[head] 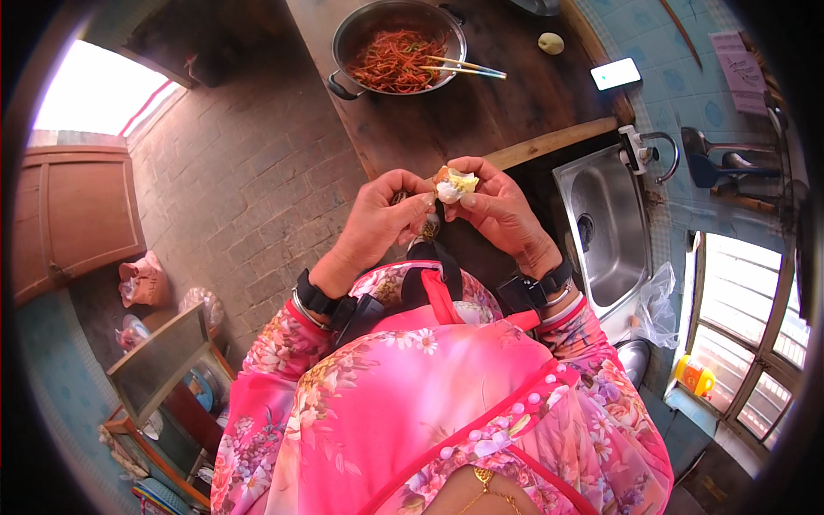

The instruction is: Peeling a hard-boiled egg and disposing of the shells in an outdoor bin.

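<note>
Between my two hands is a small white and pale yellow piece of food (454,185) with a brownish patch on top; what kind it is, I cannot tell. My right hand (499,203) pinches it from the right between thumb and fingers. From the left, my left hand (386,212) has its thumb and forefinger closed at the piece's edge. Both hands are raised in front of my body, near the front corner of a dark wooden worktop (412,129).
On the worktop stands a two-handled metal pan (341,64) of red shredded food (399,61), with chopsticks (473,67) across its rim. A pale round item (551,44) and a smartphone (616,74) lie further right. A steel sink (618,257) with a tap (666,154) is at my right.
</note>
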{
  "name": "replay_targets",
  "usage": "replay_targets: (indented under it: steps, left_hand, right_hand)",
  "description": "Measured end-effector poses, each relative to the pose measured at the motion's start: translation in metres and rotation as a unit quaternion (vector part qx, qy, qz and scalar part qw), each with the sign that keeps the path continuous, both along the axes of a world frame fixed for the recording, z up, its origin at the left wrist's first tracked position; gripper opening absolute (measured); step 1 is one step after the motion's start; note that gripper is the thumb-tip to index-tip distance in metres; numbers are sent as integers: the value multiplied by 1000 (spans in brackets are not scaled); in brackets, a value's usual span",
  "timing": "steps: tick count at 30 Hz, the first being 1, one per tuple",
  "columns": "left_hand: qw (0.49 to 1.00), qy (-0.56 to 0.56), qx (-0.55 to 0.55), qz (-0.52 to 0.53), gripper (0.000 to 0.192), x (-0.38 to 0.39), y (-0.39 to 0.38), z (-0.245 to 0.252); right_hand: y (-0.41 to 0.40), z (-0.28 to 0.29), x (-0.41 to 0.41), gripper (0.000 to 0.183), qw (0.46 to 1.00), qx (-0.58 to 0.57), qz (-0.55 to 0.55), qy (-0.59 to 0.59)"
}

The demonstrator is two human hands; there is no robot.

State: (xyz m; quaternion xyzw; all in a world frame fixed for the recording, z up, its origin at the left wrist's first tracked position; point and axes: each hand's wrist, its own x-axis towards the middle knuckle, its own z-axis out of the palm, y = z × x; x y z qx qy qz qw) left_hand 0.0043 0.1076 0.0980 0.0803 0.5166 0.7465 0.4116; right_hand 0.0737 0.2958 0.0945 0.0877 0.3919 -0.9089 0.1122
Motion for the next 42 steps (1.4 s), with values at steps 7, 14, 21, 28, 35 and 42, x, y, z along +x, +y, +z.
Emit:
replay_targets:
  steps: [7,14,21,28,35,42]
  left_hand:
    - [1000,6,-11,-16,14,1,3,1]
    - [999,7,-28,-18,12,1,2,3]
    - [999,7,-31,8,10,0,5,2]
    - [999,17,-42,6,12,-6,4,3]
    - [998,37,-50,9,12,-6,3,1]
    - [997,50,-61,5,12,-5,5,3]
  right_hand:
    - [-1,-1,2,39,1000,28,-9,0]
    - [-2,0,2,38,998,58,-13,4]
    - [-3,1,-1,37,998,63,-14,8]
    - [-6,3,-4,38,998,68,-10,7]
    - [-4,1,-6,37,997,80,-4,4]
    - [-3,1,-4,38,997,80,-5,4]
